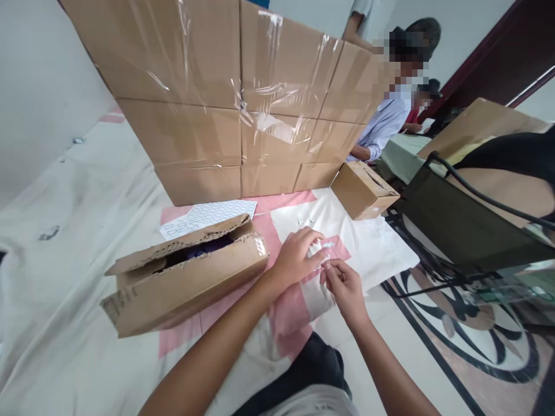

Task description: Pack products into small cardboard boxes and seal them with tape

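Observation:
My left hand curls over a small white object, which looks shiny or clear at its far end; the fingers hide most of it, and its kind is unclear. My right hand is closed in a pinch right beside it, thumb against forefinger. Whatever those fingertips hold is too small to name. Both hands are low over a cloth with pink and white areas. Just left of them lies a long cardboard box, its top flaps torn open and something dark purple inside.
Taped cardboard boxes form a wall behind the work spot. White sheets with rows of printed shapes lie at its foot. A smaller carton stands at the right, near a person in a light shirt. A dark-framed chair is farther right.

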A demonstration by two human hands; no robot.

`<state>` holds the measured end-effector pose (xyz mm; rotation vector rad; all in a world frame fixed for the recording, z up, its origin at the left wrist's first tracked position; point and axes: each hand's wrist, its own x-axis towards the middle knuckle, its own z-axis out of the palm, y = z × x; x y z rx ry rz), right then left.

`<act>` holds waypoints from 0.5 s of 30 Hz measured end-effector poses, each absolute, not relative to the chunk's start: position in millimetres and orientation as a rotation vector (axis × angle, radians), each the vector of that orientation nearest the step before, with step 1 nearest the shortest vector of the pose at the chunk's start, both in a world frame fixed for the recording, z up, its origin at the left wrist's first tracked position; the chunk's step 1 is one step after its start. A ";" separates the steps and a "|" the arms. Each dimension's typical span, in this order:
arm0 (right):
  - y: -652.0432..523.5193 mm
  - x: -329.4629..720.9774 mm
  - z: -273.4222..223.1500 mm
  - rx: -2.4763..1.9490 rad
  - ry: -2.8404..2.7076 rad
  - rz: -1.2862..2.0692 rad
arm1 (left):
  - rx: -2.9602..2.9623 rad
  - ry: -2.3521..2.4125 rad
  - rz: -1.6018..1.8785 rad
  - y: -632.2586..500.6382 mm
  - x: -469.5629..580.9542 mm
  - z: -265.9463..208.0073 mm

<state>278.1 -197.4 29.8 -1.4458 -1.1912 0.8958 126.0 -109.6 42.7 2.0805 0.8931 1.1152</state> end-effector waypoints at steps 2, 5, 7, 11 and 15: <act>-197.7 271.1 38.1 -1.353 -1.275 0.820 | 2.168 0.711 0.996 -120.8 111.2 60.4; -198.8 261.8 46.9 -1.264 -1.411 0.705 | 2.189 0.695 0.933 -136.3 90.7 76.3; -200.0 256.9 48.8 -1.241 -1.526 0.614 | 2.190 0.756 0.930 -146.2 80.5 79.4; -202.3 249.1 47.3 -1.156 -1.704 0.479 | 2.391 0.949 0.955 -166.7 68.9 79.6; -203.9 243.8 47.3 -1.093 -1.639 0.661 | 2.613 1.166 1.017 -182.1 63.8 90.7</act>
